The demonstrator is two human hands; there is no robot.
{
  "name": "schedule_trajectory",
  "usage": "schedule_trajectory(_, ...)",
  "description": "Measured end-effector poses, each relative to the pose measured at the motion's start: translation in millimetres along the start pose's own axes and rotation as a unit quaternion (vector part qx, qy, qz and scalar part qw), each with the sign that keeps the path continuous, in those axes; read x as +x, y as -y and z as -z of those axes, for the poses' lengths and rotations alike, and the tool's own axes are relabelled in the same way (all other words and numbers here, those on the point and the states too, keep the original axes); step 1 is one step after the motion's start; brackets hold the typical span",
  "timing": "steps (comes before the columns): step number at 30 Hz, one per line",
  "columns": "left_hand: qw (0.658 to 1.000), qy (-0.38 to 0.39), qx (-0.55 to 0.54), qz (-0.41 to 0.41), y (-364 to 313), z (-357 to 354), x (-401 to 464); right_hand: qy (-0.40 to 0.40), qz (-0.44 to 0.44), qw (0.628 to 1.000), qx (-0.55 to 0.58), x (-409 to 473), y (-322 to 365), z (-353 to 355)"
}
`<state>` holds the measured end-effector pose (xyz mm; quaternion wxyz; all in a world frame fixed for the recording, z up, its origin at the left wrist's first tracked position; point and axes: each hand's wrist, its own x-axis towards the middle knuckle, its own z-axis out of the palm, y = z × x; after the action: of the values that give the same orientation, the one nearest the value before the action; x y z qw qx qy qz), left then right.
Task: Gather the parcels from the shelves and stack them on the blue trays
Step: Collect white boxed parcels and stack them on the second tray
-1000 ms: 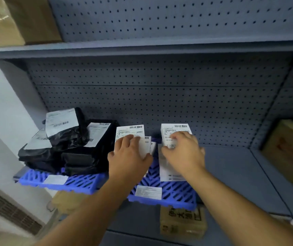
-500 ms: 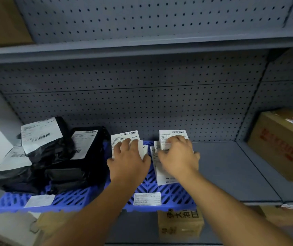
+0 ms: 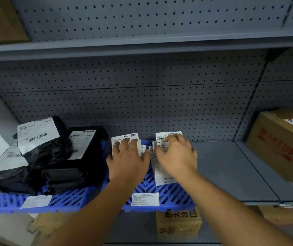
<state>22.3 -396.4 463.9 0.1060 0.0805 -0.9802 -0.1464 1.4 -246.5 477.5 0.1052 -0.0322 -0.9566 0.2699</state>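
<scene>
Hands are both on the right blue tray [image 3: 168,194], which lies on the grey shelf [image 3: 231,171] beside the left blue tray [image 3: 9,203]. The left hand [image 3: 128,160] lies flat with straight, spread fingers on a small white-labelled parcel [image 3: 124,139] at the far left part of this tray; it presses the parcel and does not grasp it. The right hand [image 3: 176,155] has its fingers bent down over a second stack of white-labelled parcels [image 3: 161,174] just to the right; the fingertips touch the top label, but I cannot tell if they pinch it or only press. The two stacks are near each other, almost touching in the middle of the tray. Compared with half a second ago, both hands stay at nearly the same place on the same parcels, and the stacks look a little closer together; the view has shifted slightly to the right, so more of the cardboard box [image 3: 280,144] with red letters on the right of the shelf is seen. On the left tray the pile of black parcels [image 3: 53,157] with white labels is not moved. A white label [image 3: 145,199] sits on the near edge of the right tray, and another brown box [image 3: 178,222] stands on the lower shelf under it.
</scene>
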Motion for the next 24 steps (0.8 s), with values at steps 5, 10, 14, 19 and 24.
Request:
schedule_trajectory(5, 1.000, -0.005, 0.000, -0.005, -1, 3, 0, -0.002, 0.004, 1.000, -0.004, 0, 2, 3)
schedule_trajectory(10, 1.000, -0.012, -0.004, -0.010, 1, 8, 0, -0.001, 0.005, 1.000, -0.014, 0, 5, 4)
schedule_trajectory(14, 1.000, -0.012, -0.003, -0.017, 5, 11, 0, -0.003, 0.005, 1.000, -0.019, -2, 7, 4)
schedule_trajectory(19, 0.999, -0.017, -0.011, -0.035, 7, 15, 2, -0.011, -0.001, 1.000, -0.025, -6, 8, 6)
schedule_trajectory(24, 0.997, -0.016, -0.016, -0.070, 5, 14, 5, -0.016, -0.023, 0.999, -0.033, -11, 7, 9)
